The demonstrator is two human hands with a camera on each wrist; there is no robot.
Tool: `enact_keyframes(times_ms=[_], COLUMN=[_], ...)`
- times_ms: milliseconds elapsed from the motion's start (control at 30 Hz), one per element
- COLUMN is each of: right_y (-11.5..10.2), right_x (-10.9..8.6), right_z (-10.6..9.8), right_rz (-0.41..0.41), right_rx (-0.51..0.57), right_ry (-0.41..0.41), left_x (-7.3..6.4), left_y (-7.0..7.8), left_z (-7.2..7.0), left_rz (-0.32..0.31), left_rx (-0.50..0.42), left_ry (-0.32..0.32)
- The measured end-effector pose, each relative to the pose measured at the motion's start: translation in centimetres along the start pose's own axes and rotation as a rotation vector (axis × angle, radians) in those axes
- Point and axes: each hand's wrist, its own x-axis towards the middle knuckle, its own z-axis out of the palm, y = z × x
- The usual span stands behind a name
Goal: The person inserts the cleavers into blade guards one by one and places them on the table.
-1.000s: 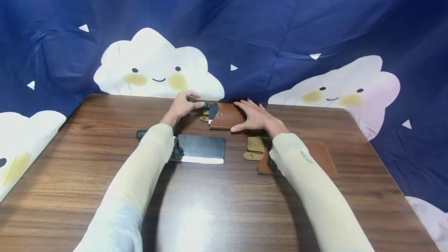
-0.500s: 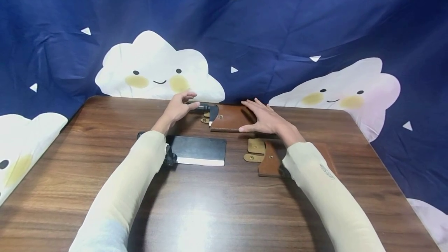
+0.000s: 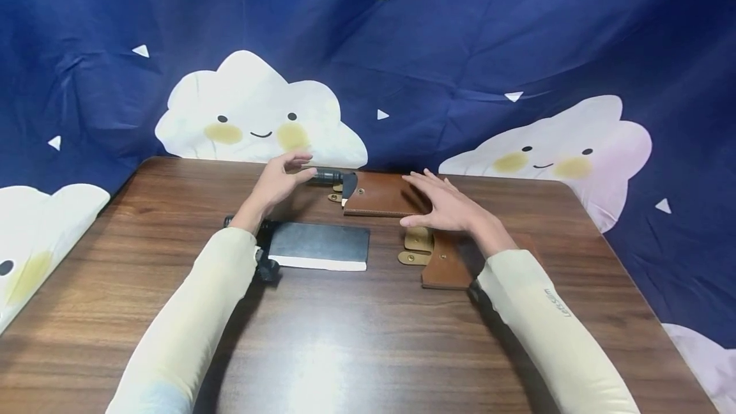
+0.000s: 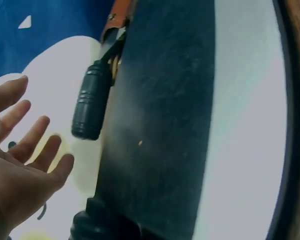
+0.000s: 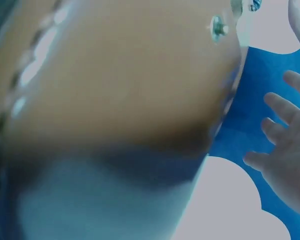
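Note:
At the back of the table a cleaver sits in a brown leather sheath (image 3: 385, 195), its black handle (image 3: 326, 176) sticking out leftward. My left hand (image 3: 276, 183) hovers left of that handle, fingers spread and holding nothing; the left wrist view shows the same spread hand (image 4: 25, 165) apart from it. Over the sheath's right end is my right hand (image 3: 445, 206), fingers extended, nothing in its grasp. A second cleaver (image 3: 319, 246) lies unsheathed in front, its handle mostly hidden behind my left wrist. To its right lies another leather sheath (image 3: 451, 264), partly covered by my right forearm.
Tan snap straps (image 3: 415, 258) extend from the front sheath's left end. Everything lies on a dark wooden table (image 3: 368, 337). A blue curtain (image 3: 414, 50) with cloud faces hangs behind the table's far edge.
My left hand has drawn back leftward from the sheathed cleaver's handle, uncovering it. My right hand has shifted right and toward me, off the sheath's middle. The cleavers and sheaths stay in place.

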Motion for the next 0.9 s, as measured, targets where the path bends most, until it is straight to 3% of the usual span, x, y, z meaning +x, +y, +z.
enact_keyframes(times_ms=[167,367,700,900], right_y=[0.1,0.5,1.3,1.9], right_x=[-1.3,-2.8,-5.2,-6.1], right_z=[-0.2,-0.7,-1.7,-1.2], right_rz=[-0.041,-0.02,0.002,0.019], right_rx=[-0.01,0.013,0.048,0.065], right_ry=[-0.032,-0.045,0.035,-0.015], left_x=[-0.9,-1.6,-2.6,-3.1], left_y=[0.0,0.3,-0.1,-0.5], left_z=[-0.8,-1.9,-3.7,-4.4], left_rz=[0.023,0.022,0.035,0.011], left_rx=[-0.034,0.001,0.01,0.032], left_ry=[-0.006,-0.029,-0.049,-0.046])
